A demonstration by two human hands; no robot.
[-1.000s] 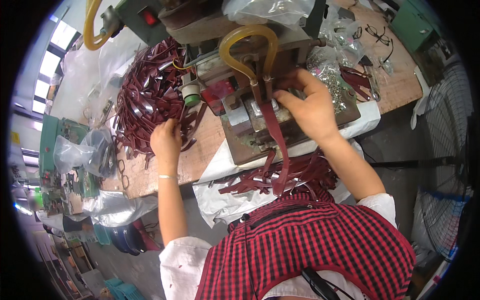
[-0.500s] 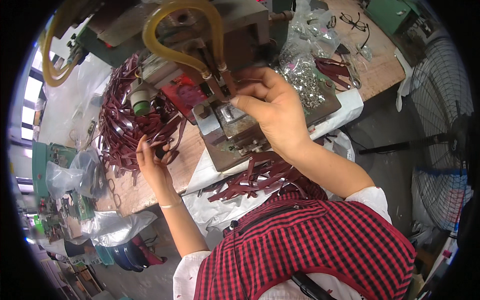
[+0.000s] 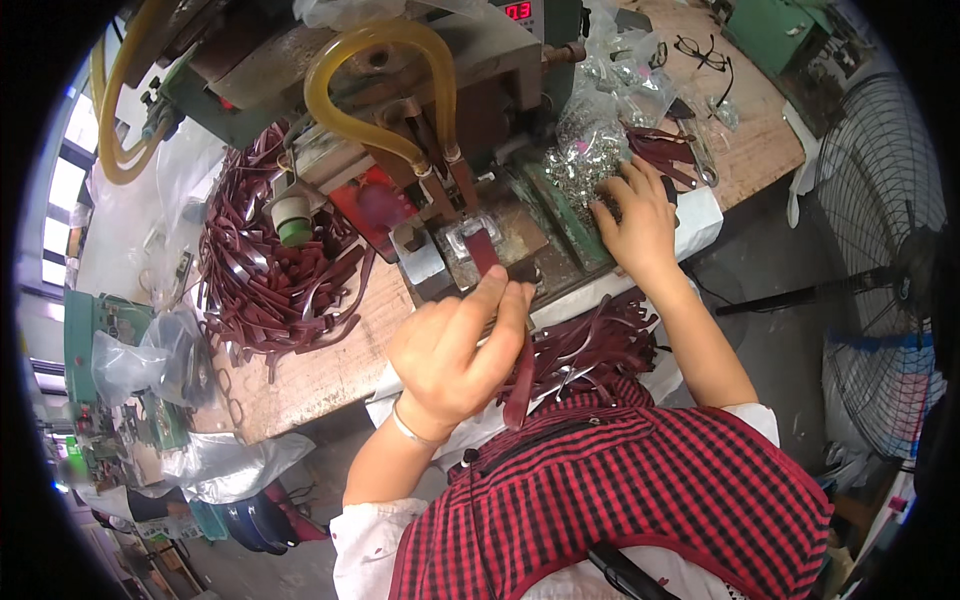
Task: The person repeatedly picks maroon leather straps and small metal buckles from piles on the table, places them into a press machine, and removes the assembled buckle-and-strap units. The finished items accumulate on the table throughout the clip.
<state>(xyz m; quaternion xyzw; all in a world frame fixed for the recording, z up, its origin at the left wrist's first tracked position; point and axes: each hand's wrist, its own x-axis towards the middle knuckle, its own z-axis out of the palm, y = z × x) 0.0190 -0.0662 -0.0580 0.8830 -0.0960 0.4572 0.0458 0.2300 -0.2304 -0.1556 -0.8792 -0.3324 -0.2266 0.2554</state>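
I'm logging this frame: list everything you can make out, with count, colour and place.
strips: many, dark red, heaped left of the press, in front of it and upper right
held strip: one, dark red, from press to left hand
press: one, grey and green, top centre
hoses: at least two, yellow, on the press and upper left
metal bits: too many to count, silver, right of the press
bags: several, clear, left and upper right
glasses: one pair, black, upper right
table: one, brown, under the heap
fan: one, black, right
apron: one, red-black check, bottom
hands: two, bare; left pinching the held strip, right at the metal bits
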